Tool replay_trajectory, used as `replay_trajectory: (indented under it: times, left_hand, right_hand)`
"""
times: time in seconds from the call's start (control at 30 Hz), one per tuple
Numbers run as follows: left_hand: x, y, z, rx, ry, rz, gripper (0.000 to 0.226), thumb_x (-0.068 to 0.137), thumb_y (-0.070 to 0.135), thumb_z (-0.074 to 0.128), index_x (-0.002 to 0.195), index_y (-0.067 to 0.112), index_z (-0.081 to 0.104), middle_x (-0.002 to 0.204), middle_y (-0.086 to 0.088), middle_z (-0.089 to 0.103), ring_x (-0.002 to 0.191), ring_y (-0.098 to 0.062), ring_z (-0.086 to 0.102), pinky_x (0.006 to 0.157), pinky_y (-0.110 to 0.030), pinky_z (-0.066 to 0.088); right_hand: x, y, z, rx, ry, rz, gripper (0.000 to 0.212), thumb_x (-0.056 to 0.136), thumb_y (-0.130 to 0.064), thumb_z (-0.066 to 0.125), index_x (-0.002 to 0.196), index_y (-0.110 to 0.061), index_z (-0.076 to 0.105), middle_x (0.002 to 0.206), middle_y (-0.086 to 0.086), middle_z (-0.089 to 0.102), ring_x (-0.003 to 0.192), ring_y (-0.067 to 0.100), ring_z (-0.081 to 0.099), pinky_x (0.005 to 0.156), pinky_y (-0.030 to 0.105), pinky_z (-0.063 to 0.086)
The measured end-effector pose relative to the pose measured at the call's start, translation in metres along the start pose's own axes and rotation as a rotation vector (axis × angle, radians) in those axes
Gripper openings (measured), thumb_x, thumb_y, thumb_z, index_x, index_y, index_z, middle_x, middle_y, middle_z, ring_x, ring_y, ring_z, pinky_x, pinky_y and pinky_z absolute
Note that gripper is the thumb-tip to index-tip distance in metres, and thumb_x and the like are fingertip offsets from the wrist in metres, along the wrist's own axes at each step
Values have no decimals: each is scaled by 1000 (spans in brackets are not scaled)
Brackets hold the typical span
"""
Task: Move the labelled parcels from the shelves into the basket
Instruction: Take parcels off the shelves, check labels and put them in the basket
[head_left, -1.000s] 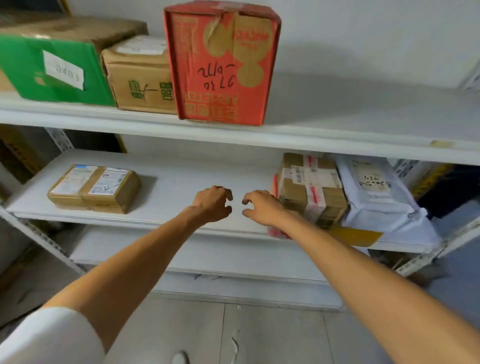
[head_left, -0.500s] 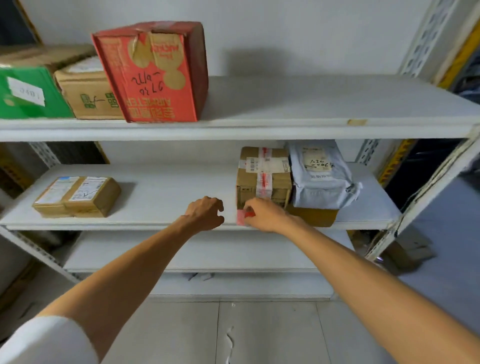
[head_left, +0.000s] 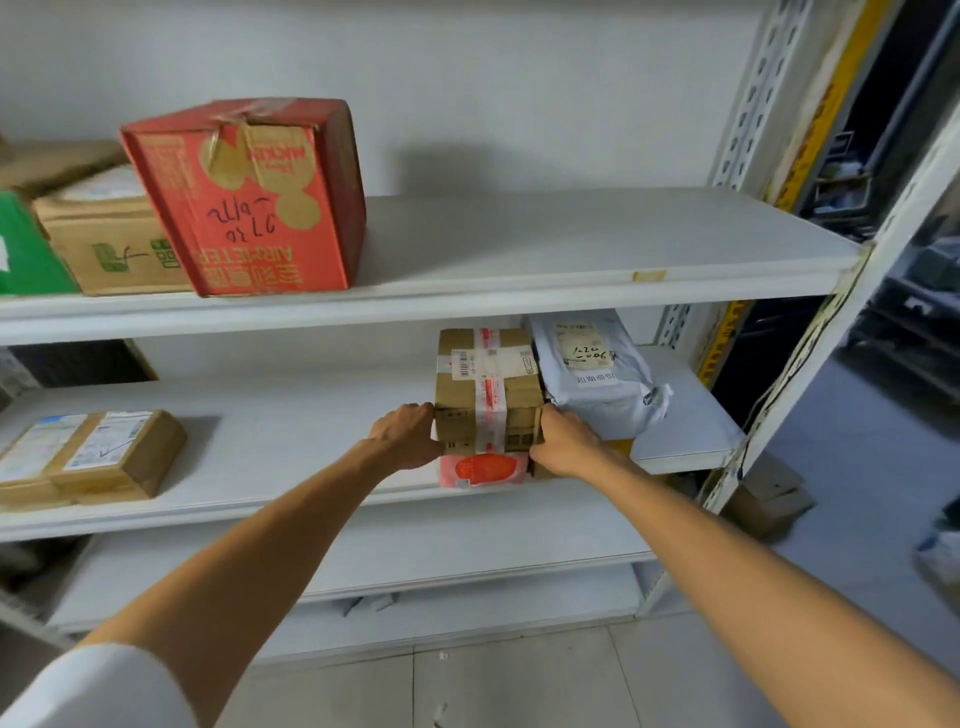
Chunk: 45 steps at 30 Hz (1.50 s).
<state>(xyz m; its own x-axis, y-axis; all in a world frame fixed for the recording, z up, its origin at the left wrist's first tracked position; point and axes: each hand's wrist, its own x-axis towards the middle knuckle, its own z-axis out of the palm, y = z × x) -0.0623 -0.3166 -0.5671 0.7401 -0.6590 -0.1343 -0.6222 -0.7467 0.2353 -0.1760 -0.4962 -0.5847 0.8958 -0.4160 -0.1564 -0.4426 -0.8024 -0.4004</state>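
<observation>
Head view: the left hand and right hand clamp the taped brown parcel at its lower front corners, fingers curled round its left and right sides. The parcel sits on the middle shelf, stacked on a red-and-white pouch and touching a grey mailer. Progress estimate: early, as this parcel is not yet lifted. Two flat parcels and the red carton above are also left to move. The basket is out of view.
</observation>
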Motion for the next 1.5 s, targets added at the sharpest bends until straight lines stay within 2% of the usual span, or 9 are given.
replay_trajectory:
  times: [0.17, 0.33, 0.47, 0.57, 0.73, 0.97, 1.13, 1.37, 1.5]
  left_hand:
    - [1, 4, 5, -313, 10, -8, 41, 87, 20, 67, 119, 6, 46, 123, -11, 58, 108, -30, 58, 87, -36, 52]
    - [-12, -5, 12, -745, 219, -66, 7, 92, 12, 51, 91, 8, 46, 97, -12, 66, 90, -32, 64, 74, -39, 56]
    - [-23, -14, 21, -977, 248, -282, 40, 95, 47, 48, 110, 9, 48, 85, -16, 69, 72, -25, 67, 79, -47, 57]
    - [-33, -12, 30, -895, 72, -308, 65, 83, 61, 59, 131, 19, 49, 108, -9, 69, 83, -20, 66, 76, -36, 57]
    - [-49, -13, 54, -990, -42, -238, 58, 80, 38, 74, 127, 18, 48, 118, -7, 61, 98, -24, 63, 82, -38, 58]
    - [-72, -22, 50, -1318, 287, -249, 57, 63, 24, 88, 99, 15, 45, 104, -10, 61, 91, -26, 66, 76, -40, 58]
    - [-86, -44, 50, -1302, 120, -28, 91, 60, 0, 83, 136, 19, 38, 123, -14, 54, 115, -33, 57, 85, -54, 54]
    - [-116, -48, 44, -1003, 277, 140, 116, 50, 39, 88, 145, 43, 21, 131, 8, 35, 125, -8, 38, 99, -21, 42]
    - [-131, -25, 27, -756, 337, 197, 114, 52, 51, 87, 144, 54, 20, 116, 7, 39, 114, -15, 42, 97, -34, 43]
  right_hand:
    - [-1, -7, 3, 319, 47, 84, 69, 80, -20, 75, 133, -7, 33, 124, 12, 54, 110, 27, 58, 78, 28, 51]
    - [-13, -11, 1, 656, 250, 128, 41, 85, -46, 65, 100, -13, 46, 91, 1, 57, 79, 15, 55, 56, 22, 39]
    - [-19, -6, 2, 695, 263, 330, 51, 97, -51, 44, 97, -2, 59, 89, 9, 60, 71, 17, 54, 61, 28, 39]
    - [-20, 4, 23, 772, 84, 287, 63, 87, -55, 59, 128, -8, 48, 119, 8, 63, 102, 23, 61, 76, 32, 49]
    - [-38, -1, 46, 588, 79, 102, 55, 82, -35, 74, 131, -25, 49, 131, -3, 61, 117, 21, 58, 92, 40, 52]
    - [-54, -26, 49, 676, 217, 63, 58, 60, -9, 87, 106, -20, 54, 104, 0, 65, 98, 19, 64, 77, 33, 57]
    - [-62, -35, 50, 922, 277, 9, 64, 68, 13, 77, 95, -31, 38, 92, -11, 60, 84, 1, 59, 60, 9, 47]
    - [-62, -31, 59, 1290, 238, -9, 46, 84, 6, 65, 125, -12, 55, 115, 0, 68, 110, 15, 63, 92, 33, 51]
    - [-61, -27, 59, 1437, 222, 103, 23, 99, -10, 48, 115, -21, 60, 108, 2, 67, 107, 24, 59, 86, 37, 51]
